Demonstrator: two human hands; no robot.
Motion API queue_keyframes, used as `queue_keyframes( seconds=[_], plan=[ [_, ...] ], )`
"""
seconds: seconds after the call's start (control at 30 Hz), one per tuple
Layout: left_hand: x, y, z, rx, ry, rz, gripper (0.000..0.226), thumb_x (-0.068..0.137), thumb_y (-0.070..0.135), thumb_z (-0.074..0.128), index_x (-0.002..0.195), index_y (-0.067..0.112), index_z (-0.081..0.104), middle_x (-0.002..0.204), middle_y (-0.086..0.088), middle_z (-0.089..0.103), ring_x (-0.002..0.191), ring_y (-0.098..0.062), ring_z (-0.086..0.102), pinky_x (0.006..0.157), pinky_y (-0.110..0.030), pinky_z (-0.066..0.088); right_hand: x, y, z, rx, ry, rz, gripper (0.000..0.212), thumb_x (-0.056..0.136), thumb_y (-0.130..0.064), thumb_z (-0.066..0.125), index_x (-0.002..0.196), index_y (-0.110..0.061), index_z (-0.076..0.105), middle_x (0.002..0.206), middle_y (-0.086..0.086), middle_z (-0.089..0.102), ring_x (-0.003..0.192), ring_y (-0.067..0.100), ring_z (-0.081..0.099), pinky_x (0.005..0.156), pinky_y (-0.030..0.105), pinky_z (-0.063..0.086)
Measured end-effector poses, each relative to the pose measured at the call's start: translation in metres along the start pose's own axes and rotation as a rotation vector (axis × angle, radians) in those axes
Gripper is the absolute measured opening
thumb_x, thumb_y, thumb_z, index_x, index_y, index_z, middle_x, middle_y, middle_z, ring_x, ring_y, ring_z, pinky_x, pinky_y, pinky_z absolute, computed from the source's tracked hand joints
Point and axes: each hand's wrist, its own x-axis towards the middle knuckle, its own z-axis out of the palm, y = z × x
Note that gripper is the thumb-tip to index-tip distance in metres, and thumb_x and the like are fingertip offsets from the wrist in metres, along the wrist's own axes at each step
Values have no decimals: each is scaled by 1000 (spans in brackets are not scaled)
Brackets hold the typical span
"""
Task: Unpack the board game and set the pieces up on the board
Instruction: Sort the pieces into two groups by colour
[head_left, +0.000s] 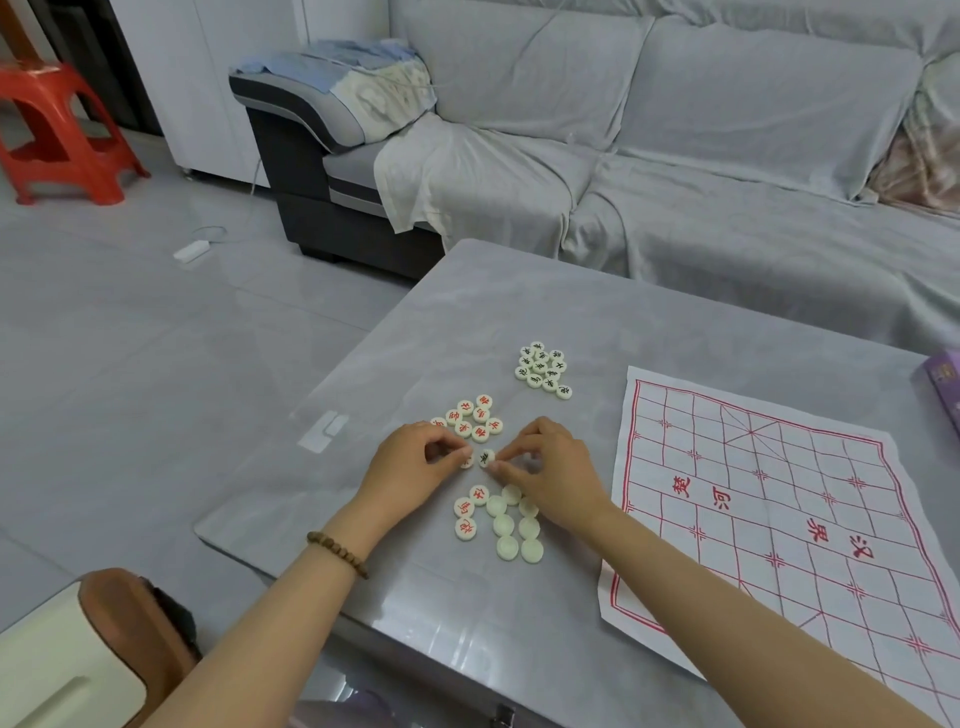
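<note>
The left hand is clamping its grip on a red-marked piece. The right hand is pinching a black-marked piece, with the board lying at three o'clock.

Left hand and right hand nearly meet, fingers curled in pinches.

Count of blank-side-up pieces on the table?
7 blank pieces, clustered on the table beside the right hand: one at the far end, then two columns of three. The hand may hide more.
</note>
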Motion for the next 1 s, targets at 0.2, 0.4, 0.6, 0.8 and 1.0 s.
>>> queue_keyframes(
  seconds=[0.2,0.4,0.6,0.8,1.0],
  plan=[
    [-1,0,0,-53,54,-16,10,85,29,66,93,25,71,88,11,64,78,-7,55,66,-10,40,8,2,0,72,46,58,10,79,-37,69,85,-31,63,94,-8,52,79,2,44,87,35,43],
    [-7,1,-5,-103,31,3,12,82,31,69,94,30,69,88,13,63,83,-3,55,71,-12,41,3,2,-4,-23,21,-55,31,90,-22,52,117,-31,63,104,-5,49,96,10,46,90,28,35],
    [-8,0,-4,-30,22,43,18,77,30,74,93,33,67,84,16,61,82,2,50,70,-9,38,-4,26,-19,-403,-10,-134,59,85,-45,14,133,-38,47,125,-4,42,116,14,35,100,25,17],
    [6,4,3,-50,110,8,15,79,27,73,89,32,62,83,16,63,75,-4,52,64,-14,39,35,48,-22,-456,45,23,61,84,-44,13,135,-37,45,152,0,21,140,23,11,116,39,1],
    [-9,12,-6,67,-25,149,17,90,37,57,105,37,64,96,28,57,91,4,51,78,-10,38,5,27,-23,-192,2,-145,44,91,-23,38,133,-24,50,140,-1,46,130,18,38,109,24,19]
  ],
)
